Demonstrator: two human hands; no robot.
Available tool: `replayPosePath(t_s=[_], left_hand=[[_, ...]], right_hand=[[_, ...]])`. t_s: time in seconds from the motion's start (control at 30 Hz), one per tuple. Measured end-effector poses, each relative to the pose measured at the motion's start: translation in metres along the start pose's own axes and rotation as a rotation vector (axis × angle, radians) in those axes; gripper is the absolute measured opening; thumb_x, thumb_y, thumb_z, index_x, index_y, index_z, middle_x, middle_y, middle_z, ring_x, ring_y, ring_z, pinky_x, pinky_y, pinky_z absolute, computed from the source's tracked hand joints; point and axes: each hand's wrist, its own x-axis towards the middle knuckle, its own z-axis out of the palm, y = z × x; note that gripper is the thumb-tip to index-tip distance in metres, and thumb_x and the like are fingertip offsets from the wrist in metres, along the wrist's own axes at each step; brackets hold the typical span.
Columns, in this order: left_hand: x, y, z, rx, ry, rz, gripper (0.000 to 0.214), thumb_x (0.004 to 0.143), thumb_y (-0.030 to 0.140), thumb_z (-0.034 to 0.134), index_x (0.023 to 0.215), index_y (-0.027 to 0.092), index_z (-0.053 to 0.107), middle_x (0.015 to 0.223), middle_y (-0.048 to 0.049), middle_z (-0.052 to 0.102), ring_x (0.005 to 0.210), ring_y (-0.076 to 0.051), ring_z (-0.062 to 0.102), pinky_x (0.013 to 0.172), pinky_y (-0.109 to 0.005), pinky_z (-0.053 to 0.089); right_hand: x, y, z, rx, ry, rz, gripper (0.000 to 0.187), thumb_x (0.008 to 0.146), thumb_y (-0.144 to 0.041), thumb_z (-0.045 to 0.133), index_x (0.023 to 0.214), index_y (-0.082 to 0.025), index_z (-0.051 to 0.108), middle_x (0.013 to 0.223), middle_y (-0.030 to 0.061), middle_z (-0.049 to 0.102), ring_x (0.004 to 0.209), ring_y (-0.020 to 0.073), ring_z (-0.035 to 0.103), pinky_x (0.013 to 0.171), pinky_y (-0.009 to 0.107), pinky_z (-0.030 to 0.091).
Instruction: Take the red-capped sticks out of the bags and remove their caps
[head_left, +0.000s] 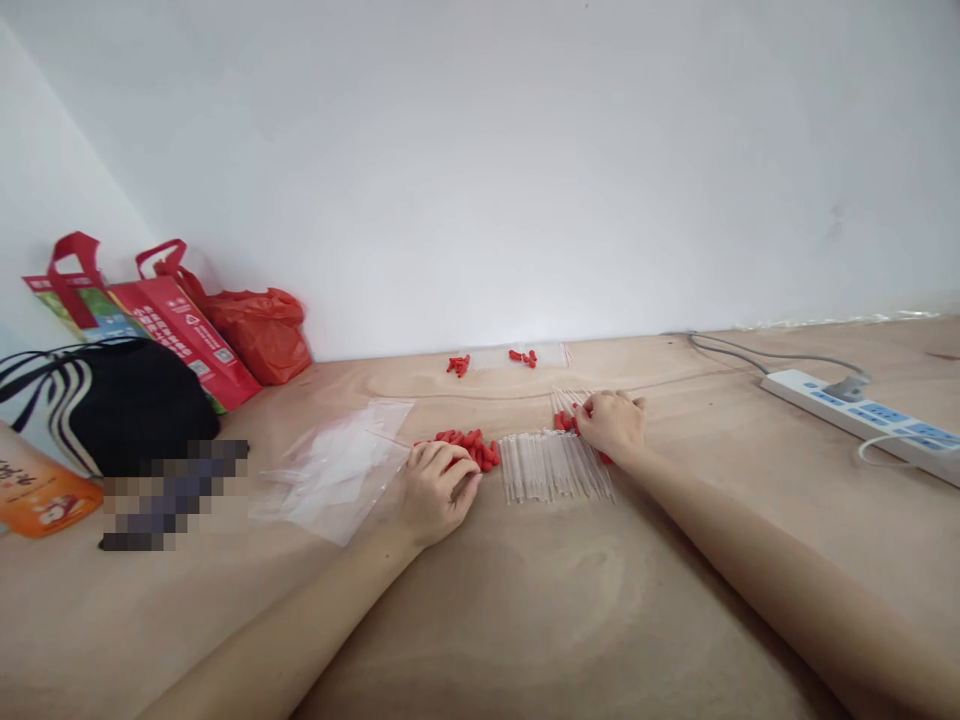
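My left hand (437, 490) rests on the wooden table (525, 620), fingers curled, at the near edge of a small heap of red caps (471, 445). My right hand (613, 424) lies with fingers closed over a few more red caps (564, 421) and the far end of a row of clear thin tubes (551, 467). What either hand grips is hidden by the fingers. The tubes lie side by side between the two hands.
Clear plastic bags (341, 465) lie left of my left hand. Two small groups of red caps (458, 364) sit by the wall. Red shopping bags (180, 320), a black striped bag (105, 400) and an orange packet (37, 495) stand at left. A white power strip (862, 412) lies at right.
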Motion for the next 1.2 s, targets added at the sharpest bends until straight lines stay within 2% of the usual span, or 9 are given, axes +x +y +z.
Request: replayPosePath(t_s=[0.1, 0.2, 0.27, 0.37, 0.53, 0.67, 0.87, 1.2], left_hand=[[-0.001, -0.001, 0.0, 0.013, 0.006, 0.006, 0.011, 0.078, 0.021, 0.05, 0.071, 0.02, 0.059, 0.078, -0.002, 0.062, 0.075, -0.017, 0.054, 0.073, -0.033, 0.037], [0.0, 0.003, -0.001, 0.052, 0.049, -0.002, 0.013, 0.078, 0.024, 0.051, 0.086, 0.02, 0.061, 0.085, -0.0044, 0.063, 0.081, -0.019, 0.054, 0.077, -0.034, 0.037], [0.003, 0.009, -0.002, 0.065, 0.068, 0.014, 0.023, 0.079, 0.026, 0.05, 0.1, 0.019, 0.058, 0.094, -0.0065, 0.063, 0.088, -0.021, 0.053, 0.081, -0.036, 0.036], [0.006, 0.024, -0.001, 0.031, 0.032, 0.076, 0.028, 0.082, 0.028, 0.048, 0.107, 0.019, 0.056, 0.097, -0.0066, 0.063, 0.092, -0.021, 0.052, 0.085, -0.039, 0.032], [0.005, 0.043, 0.009, -0.012, -0.025, 0.19, 0.017, 0.085, 0.027, 0.047, 0.093, 0.022, 0.06, 0.08, -0.0008, 0.066, 0.077, -0.016, 0.053, 0.083, -0.039, 0.029], [0.003, 0.044, 0.014, -0.008, -0.029, 0.186, 0.014, 0.085, 0.021, 0.047, 0.084, 0.02, 0.061, 0.065, 0.0021, 0.063, 0.065, -0.013, 0.05, 0.078, -0.036, 0.029], [0.003, 0.043, 0.009, -0.009, -0.043, 0.216, 0.018, 0.085, 0.021, 0.045, 0.077, 0.019, 0.061, 0.06, 0.0012, 0.06, 0.063, -0.013, 0.049, 0.075, -0.036, 0.029], [0.0, 0.045, 0.006, -0.03, -0.054, 0.211, 0.022, 0.084, 0.018, 0.043, 0.071, 0.019, 0.06, 0.057, 0.0009, 0.058, 0.062, -0.012, 0.048, 0.073, -0.035, 0.03]], right_hand=[[-0.011, 0.009, -0.009, 0.085, 0.121, -0.049, 0.025, 0.079, -0.029, 0.039, 0.079, -0.02, 0.063, 0.091, 0.0086, 0.062, 0.09, 0.0237, 0.048, 0.076, 0.038, 0.026], [-0.034, 0.022, -0.016, 0.241, 0.239, -0.31, 0.021, 0.081, -0.031, 0.042, 0.081, -0.021, 0.061, 0.089, 0.0053, 0.062, 0.087, 0.0205, 0.049, 0.081, 0.038, 0.025], [-0.054, 0.027, -0.019, 0.297, 0.242, -0.483, 0.018, 0.082, -0.03, 0.043, 0.082, -0.022, 0.059, 0.083, 0.0032, 0.063, 0.086, 0.0185, 0.05, 0.087, 0.039, 0.022], [-0.079, 0.025, -0.021, 0.337, 0.207, -0.622, 0.015, 0.082, -0.026, 0.043, 0.082, -0.022, 0.058, 0.078, 0.0004, 0.063, 0.081, 0.0155, 0.051, 0.09, 0.038, 0.021], [-0.094, 0.006, -0.02, 0.389, 0.218, -0.732, 0.015, 0.082, -0.023, 0.044, 0.079, -0.022, 0.058, 0.074, -0.0011, 0.063, 0.077, 0.0138, 0.051, 0.09, 0.038, 0.021], [-0.094, -0.004, -0.016, 0.44, 0.24, -0.768, 0.014, 0.082, -0.025, 0.046, 0.081, -0.021, 0.059, 0.075, -0.0011, 0.063, 0.077, 0.0138, 0.05, 0.09, 0.039, 0.02], [-0.094, -0.004, -0.01, 0.433, 0.328, -0.838, 0.013, 0.081, -0.031, 0.051, 0.081, -0.026, 0.063, 0.064, -0.0033, 0.061, 0.069, 0.0124, 0.047, 0.088, 0.04, 0.02], [-0.098, -0.004, -0.014, 0.413, 0.339, -0.915, 0.014, 0.079, -0.028, 0.051, 0.074, -0.026, 0.065, 0.054, -0.005, 0.054, 0.065, 0.011, 0.046, 0.091, 0.042, 0.019]])
